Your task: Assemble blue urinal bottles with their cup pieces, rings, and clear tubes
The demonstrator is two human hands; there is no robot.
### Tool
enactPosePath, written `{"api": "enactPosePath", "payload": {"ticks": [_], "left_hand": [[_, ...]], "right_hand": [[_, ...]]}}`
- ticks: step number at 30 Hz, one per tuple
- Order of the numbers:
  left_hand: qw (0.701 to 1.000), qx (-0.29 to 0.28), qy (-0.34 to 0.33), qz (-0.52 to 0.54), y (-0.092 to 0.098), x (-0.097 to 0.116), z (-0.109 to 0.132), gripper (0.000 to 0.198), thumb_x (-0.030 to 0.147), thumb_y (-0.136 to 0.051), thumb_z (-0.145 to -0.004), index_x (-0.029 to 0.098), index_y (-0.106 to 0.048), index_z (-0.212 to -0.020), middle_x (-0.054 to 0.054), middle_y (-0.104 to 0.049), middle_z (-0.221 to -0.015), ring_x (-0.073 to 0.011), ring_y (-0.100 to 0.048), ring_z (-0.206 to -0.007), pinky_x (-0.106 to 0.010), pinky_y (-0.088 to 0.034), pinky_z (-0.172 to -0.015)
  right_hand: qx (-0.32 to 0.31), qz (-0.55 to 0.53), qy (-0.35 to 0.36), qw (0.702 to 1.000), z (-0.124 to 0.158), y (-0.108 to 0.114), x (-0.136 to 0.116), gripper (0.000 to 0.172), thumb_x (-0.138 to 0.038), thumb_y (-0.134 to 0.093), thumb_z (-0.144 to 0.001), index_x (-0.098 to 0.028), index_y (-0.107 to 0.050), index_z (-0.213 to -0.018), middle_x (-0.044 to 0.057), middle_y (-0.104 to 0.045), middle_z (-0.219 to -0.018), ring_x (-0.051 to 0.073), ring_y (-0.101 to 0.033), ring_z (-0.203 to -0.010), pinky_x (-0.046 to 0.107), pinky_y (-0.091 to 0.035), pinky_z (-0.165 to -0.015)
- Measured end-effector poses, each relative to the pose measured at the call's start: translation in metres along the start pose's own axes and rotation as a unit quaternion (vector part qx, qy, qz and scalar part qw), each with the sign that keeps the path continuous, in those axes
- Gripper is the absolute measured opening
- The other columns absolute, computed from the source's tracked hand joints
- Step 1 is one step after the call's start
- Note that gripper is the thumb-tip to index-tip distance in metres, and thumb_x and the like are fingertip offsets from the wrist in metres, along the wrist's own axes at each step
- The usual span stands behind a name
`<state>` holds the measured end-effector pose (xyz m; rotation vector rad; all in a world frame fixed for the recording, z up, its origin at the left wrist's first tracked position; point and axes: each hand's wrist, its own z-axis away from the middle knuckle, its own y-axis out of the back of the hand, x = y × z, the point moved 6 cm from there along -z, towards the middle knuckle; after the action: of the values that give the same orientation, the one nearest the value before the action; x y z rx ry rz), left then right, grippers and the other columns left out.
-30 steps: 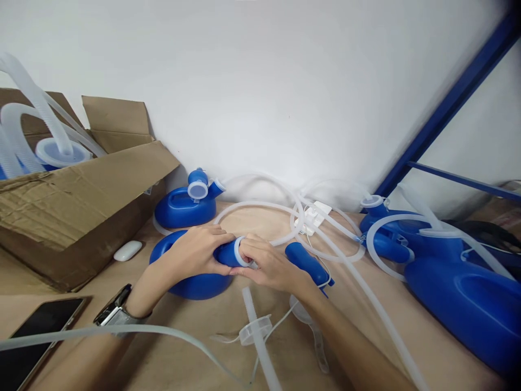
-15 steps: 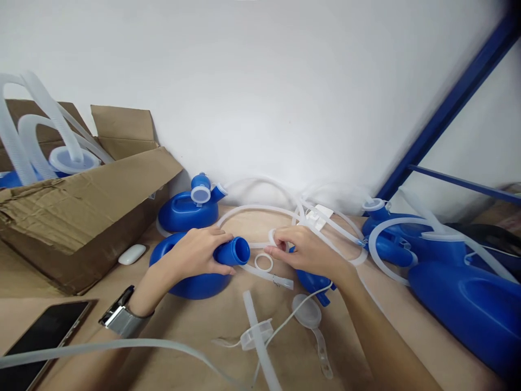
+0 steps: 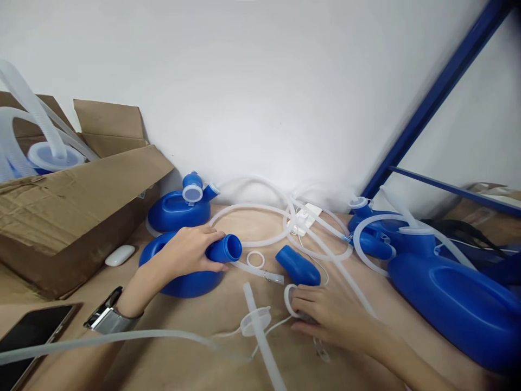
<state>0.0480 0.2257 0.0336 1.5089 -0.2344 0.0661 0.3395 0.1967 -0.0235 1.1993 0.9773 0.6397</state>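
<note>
My left hand (image 3: 191, 250) is wrapped round the open neck of a blue plastic urinal bottle (image 3: 195, 285), which lies on its side with its mouth facing right. My right hand (image 3: 319, 312) is closed over a translucent cap, whose strap (image 3: 321, 350) shows below the fingers. A pale round rim (image 3: 288, 300) stands at the fingertips; whether it belongs to the cap or is a separate ring I cannot tell. Just beyond that hand lies a curved blue spout piece (image 3: 299, 266). A loose white ring (image 3: 255, 259) rests between the hands.
A cardboard box (image 3: 81, 217) with hoses stands at left, near a white mouse (image 3: 120, 255) and a phone (image 3: 35, 336). Another tube passes through a clear cap (image 3: 255, 321) in front. Coiled tubing (image 3: 252, 209) lies behind; blue bottles (image 3: 451, 304) lie at right, below a blue frame (image 3: 439, 98).
My right hand has moved down and toward me, from above the blue spout piece to the translucent cap, uncovering the spout piece. My left hand keeps its hold on the bottle neck. The view has shifted slightly.
</note>
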Motion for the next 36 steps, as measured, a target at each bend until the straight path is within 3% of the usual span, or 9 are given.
{"api": "enactPosePath", "payload": {"ticks": [7, 11, 14, 19, 23, 26, 29, 32, 36], "left_hand": [[0.999, 0.010, 0.015, -0.027, 0.002, -0.003, -0.002, 0.069, 0.081, -0.048, -0.069, 0.039, -0.059, -0.122, 0.003, -0.062, -0.124, -0.0050, -0.054, -0.112, -0.012, -0.011, -0.080], [0.997, 0.037, 0.006, -0.066, 0.002, -0.007, -0.004, 0.072, 0.082, -0.045, -0.070, 0.037, -0.060, -0.125, 0.003, -0.060, -0.133, -0.0054, -0.056, -0.114, -0.014, -0.023, -0.081], [0.995, 0.060, -0.003, -0.084, 0.003, -0.008, -0.004, 0.080, 0.085, -0.040, -0.070, 0.038, -0.056, -0.132, 0.001, -0.060, -0.134, -0.0067, -0.057, -0.118, -0.016, -0.035, -0.091], [0.993, 0.073, 0.016, -0.096, 0.005, -0.006, -0.002, 0.082, 0.082, -0.037, -0.073, 0.045, -0.039, -0.146, 0.002, -0.054, -0.146, -0.0114, -0.057, -0.128, -0.022, -0.041, -0.108], [0.990, 0.085, 0.020, -0.115, 0.006, 0.001, 0.002, 0.082, 0.072, -0.041, -0.079, 0.052, -0.012, -0.153, 0.006, -0.038, -0.160, -0.0169, -0.048, -0.143, -0.032, -0.040, -0.116], [0.978, 0.144, -0.036, -0.148, 0.009, 0.016, 0.010, 0.073, 0.064, -0.038, -0.084, 0.051, -0.017, -0.152, 0.008, -0.032, -0.163, -0.0180, -0.037, -0.151, -0.034, -0.039, -0.119], [0.956, 0.201, -0.142, -0.160, 0.008, 0.043, 0.024, 0.058, 0.057, -0.032, -0.088, 0.051, -0.033, -0.146, 0.008, -0.038, -0.159, -0.0137, -0.037, -0.150, -0.032, -0.037, -0.122], [0.969, 0.117, -0.192, -0.105, -0.007, 0.072, 0.028, 0.055, 0.054, -0.022, -0.090, 0.047, -0.046, -0.139, 0.004, -0.060, -0.136, -0.0022, -0.052, -0.120, -0.020, -0.042, -0.106], [0.990, -0.070, -0.118, -0.003, -0.038, 0.101, 0.014, 0.066, 0.054, -0.007, -0.089, 0.030, -0.059, -0.123, -0.001, -0.063, -0.125, -0.0011, -0.055, -0.098, -0.018, -0.043, -0.089]], "right_hand": [[0.098, -0.070, -0.164, 0.979, 0.029, 0.016, 0.046, 0.034, -0.037, -0.042, -0.107, -0.018, -0.066, -0.093, 0.008, -0.069, -0.102, 0.023, -0.063, -0.097, 0.036, -0.045, -0.088], [0.154, -0.106, -0.265, 0.946, 0.039, 0.021, 0.065, 0.032, -0.044, -0.053, -0.099, -0.020, -0.070, -0.085, 0.005, -0.070, -0.091, 0.020, -0.063, -0.084, 0.032, -0.045, -0.075], [0.117, -0.058, -0.315, 0.940, 0.043, 0.020, 0.068, 0.032, -0.043, -0.056, -0.095, -0.020, -0.069, -0.076, 0.006, -0.070, -0.082, 0.022, -0.063, -0.075, 0.033, -0.040, -0.066], [0.056, 0.006, -0.303, 0.951, 0.043, 0.031, 0.058, 0.024, -0.036, -0.061, -0.091, -0.022, -0.075, -0.077, 0.007, -0.072, -0.077, 0.024, -0.065, -0.069, 0.033, -0.038, -0.058], [0.152, 0.007, -0.255, 0.955, 0.039, 0.044, 0.055, 0.025, -0.038, -0.059, -0.096, -0.022, -0.077, -0.091, 0.007, -0.075, -0.094, 0.027, -0.070, -0.084, 0.038, -0.052, -0.071], [0.258, 0.079, -0.196, 0.943, 0.035, 0.043, 0.059, 0.040, -0.043, -0.062, -0.097, -0.021, -0.069, -0.130, 0.013, -0.068, -0.129, 0.033, -0.065, -0.117, 0.047, -0.053, -0.098], [0.278, 0.125, -0.149, 0.941, 0.026, 0.027, 0.068, 0.063, -0.048, -0.065, -0.095, -0.024, -0.051, -0.152, 0.014, -0.047, -0.155, 0.037, -0.045, -0.144, 0.056, -0.044, -0.113], [0.254, 0.100, -0.152, 0.950, 0.020, 0.011, 0.082, 0.066, -0.046, -0.068, -0.094, -0.023, -0.048, -0.153, 0.014, -0.046, -0.157, 0.037, -0.044, -0.144, 0.057, -0.043, -0.114], [0.285, 0.013, -0.161, 0.945, 0.024, 0.011, 0.084, 0.060, -0.044, -0.072, -0.091, -0.025, -0.053, -0.145, 0.012, -0.058, -0.141, 0.031, -0.060, -0.126, 0.051, -0.050, -0.106]]}}
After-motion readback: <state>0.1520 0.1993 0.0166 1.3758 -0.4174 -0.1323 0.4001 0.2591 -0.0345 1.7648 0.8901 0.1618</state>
